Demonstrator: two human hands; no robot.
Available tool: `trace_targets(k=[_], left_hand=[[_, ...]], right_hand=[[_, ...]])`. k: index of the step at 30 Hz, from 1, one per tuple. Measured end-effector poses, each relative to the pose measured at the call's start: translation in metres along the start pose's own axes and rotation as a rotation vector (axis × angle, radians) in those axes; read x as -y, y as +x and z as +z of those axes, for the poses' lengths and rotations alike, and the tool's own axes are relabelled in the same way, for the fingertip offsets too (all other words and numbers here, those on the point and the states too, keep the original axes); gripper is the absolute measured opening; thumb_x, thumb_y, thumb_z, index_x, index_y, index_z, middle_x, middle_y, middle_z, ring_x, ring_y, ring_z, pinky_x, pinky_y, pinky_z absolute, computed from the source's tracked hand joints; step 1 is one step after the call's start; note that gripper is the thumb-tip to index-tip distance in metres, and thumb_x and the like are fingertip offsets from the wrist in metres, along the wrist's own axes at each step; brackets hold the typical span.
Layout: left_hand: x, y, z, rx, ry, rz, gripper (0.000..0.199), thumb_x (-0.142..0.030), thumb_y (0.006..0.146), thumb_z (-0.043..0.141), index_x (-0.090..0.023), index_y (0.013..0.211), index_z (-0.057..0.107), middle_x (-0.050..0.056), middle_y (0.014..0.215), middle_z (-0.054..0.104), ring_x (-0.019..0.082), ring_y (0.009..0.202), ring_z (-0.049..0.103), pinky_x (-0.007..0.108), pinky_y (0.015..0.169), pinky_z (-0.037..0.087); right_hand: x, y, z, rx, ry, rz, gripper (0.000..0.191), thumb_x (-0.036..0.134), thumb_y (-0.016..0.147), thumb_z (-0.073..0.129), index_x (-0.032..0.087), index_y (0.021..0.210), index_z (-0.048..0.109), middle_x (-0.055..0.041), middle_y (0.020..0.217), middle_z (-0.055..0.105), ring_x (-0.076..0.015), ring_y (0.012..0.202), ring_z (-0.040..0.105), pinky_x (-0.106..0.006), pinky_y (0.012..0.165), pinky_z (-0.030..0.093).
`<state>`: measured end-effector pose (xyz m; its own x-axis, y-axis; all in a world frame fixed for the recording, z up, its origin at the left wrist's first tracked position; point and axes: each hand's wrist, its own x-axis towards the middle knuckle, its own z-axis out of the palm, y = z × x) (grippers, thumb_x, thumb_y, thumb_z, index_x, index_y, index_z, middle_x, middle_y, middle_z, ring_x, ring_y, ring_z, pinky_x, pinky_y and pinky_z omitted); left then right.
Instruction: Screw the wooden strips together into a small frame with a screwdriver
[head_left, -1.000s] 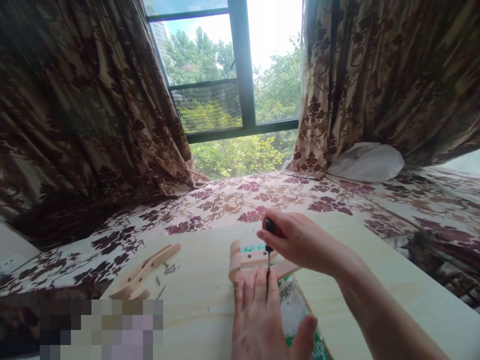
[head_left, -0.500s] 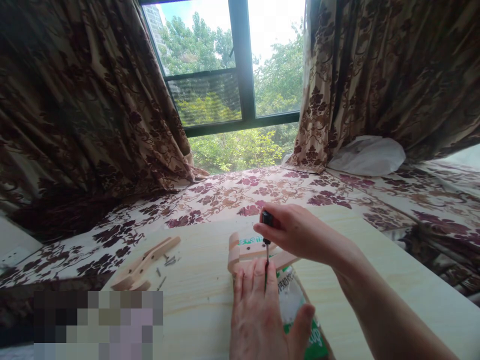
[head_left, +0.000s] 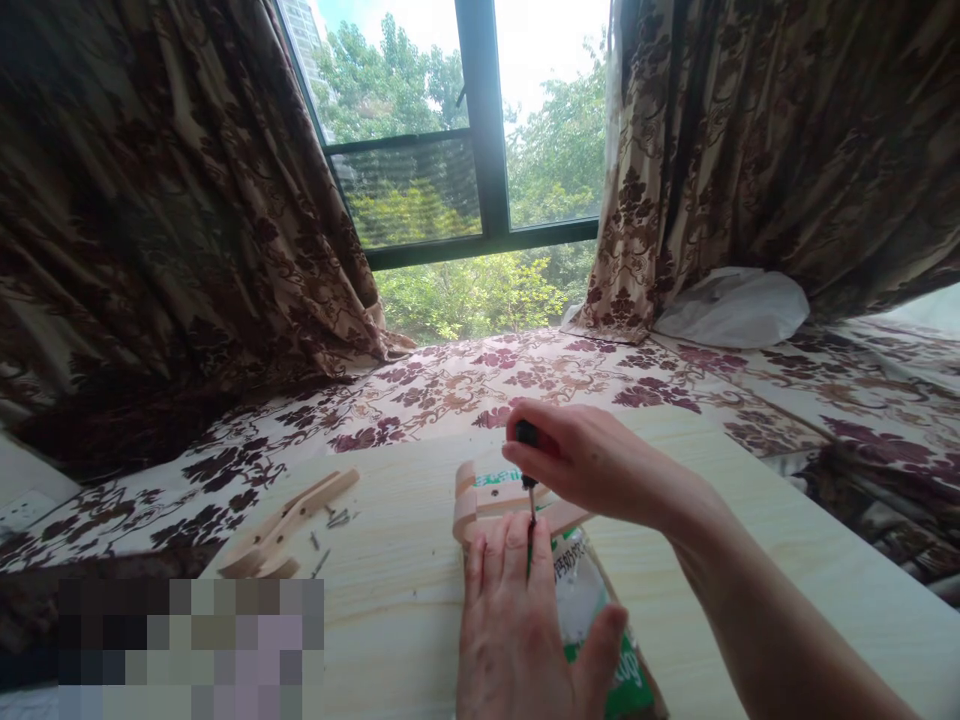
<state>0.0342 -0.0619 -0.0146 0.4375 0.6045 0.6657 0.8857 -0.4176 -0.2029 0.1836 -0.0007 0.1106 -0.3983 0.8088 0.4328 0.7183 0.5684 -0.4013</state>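
A screwdriver with a black handle [head_left: 527, 434] is wrapped in the fingers of my right hand [head_left: 581, 455]. Its thin shaft points down at a pale wooden assembly [head_left: 491, 498], where the tip meets the wood beside my left fingertips. My left hand [head_left: 517, 615] lies flat with fingers stretched out, its fingertips pressing the near wooden bar; the thumb is spread to the right. A dark screw hole or head shows in the wood. Under the assembly and my left hand lies a green and white printed plastic package [head_left: 589, 600], partly hidden.
On the left of the pale wooden board [head_left: 390, 620] rests a second wooden assembly [head_left: 292, 525], with several loose screws [head_left: 339, 517] beside it. Floral cloth [head_left: 450, 390] spreads behind, below a window [head_left: 487, 150] between curtains. A white plastic bag [head_left: 735, 308] lies back right.
My right hand and the screwdriver handle have shifted slightly left, and the hand's grip has turned a little. My left hand stays in place on the wood.
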Motion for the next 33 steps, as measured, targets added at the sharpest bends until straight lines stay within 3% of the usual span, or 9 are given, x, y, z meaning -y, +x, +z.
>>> trace_targets(k=[5,9,13,19,24,28,33], left_hand=[[-0.002,0.003,-0.001,-0.002,-0.041,-0.011,0.071,-0.067,0.08,0.048,-0.015,0.127,0.053,0.007,0.13,0.057,0.027,0.118,0.052,0.04,0.095,0.041],[-0.013,0.003,0.007,-0.083,-0.128,-0.143,0.067,-0.066,0.084,0.038,-0.013,0.12,0.059,0.008,0.127,0.059,0.029,0.118,0.051,0.042,0.098,0.038],[-0.018,0.003,0.009,-0.119,-0.182,-0.212,0.068,-0.066,0.086,0.033,-0.013,0.118,0.06,0.009,0.126,0.059,0.029,0.12,0.049,0.043,0.1,0.036],[-0.004,0.003,0.0,0.001,-0.04,0.002,0.072,-0.068,0.079,0.048,-0.015,0.127,0.053,0.006,0.13,0.057,0.027,0.118,0.052,0.038,0.096,0.04],[-0.006,0.004,0.003,-0.092,-0.058,-0.13,0.07,-0.069,0.081,0.041,-0.013,0.118,0.06,0.008,0.125,0.061,0.029,0.116,0.053,0.042,0.096,0.039],[-0.002,0.001,0.002,0.034,-0.024,-0.006,0.074,-0.069,0.078,0.047,-0.016,0.129,0.051,0.006,0.133,0.055,0.028,0.119,0.051,0.039,0.095,0.042],[0.001,0.0,0.002,0.004,-0.03,0.004,0.073,-0.068,0.078,0.048,-0.014,0.127,0.053,0.007,0.13,0.057,0.028,0.117,0.052,0.04,0.094,0.043]], right_hand=[[0.001,0.002,0.005,-0.006,-0.024,-0.009,0.014,0.029,0.089,0.052,0.019,0.078,0.052,0.0032,0.061,0.053,-0.01,0.056,0.043,-0.024,0.054,0.026],[0.002,0.004,0.007,-0.026,-0.06,0.033,0.018,0.033,0.09,0.05,0.019,0.079,0.052,0.0027,0.061,0.054,-0.0107,0.056,0.045,-0.024,0.054,0.025],[0.004,0.001,0.001,0.013,-0.024,-0.027,0.012,0.03,0.089,0.051,0.02,0.084,0.055,0.0032,0.063,0.054,-0.0102,0.056,0.043,-0.024,0.054,0.027],[-0.003,0.004,0.003,-0.015,0.003,-0.014,0.016,0.028,0.089,0.049,0.019,0.077,0.051,0.003,0.061,0.051,-0.0099,0.055,0.041,-0.024,0.053,0.026],[-0.006,0.004,0.004,-0.028,-0.005,0.004,0.016,0.032,0.088,0.052,0.019,0.078,0.052,0.0035,0.061,0.05,-0.0103,0.056,0.042,-0.024,0.053,0.025],[-0.005,0.004,0.003,-0.017,0.05,-0.067,0.006,0.025,0.086,0.052,0.02,0.084,0.055,0.0048,0.063,0.051,-0.0093,0.056,0.042,-0.023,0.054,0.027],[-0.006,0.006,0.007,-0.046,0.015,-0.018,0.013,0.027,0.088,0.051,0.019,0.077,0.051,0.0044,0.059,0.05,-0.0094,0.055,0.041,-0.024,0.053,0.026]])
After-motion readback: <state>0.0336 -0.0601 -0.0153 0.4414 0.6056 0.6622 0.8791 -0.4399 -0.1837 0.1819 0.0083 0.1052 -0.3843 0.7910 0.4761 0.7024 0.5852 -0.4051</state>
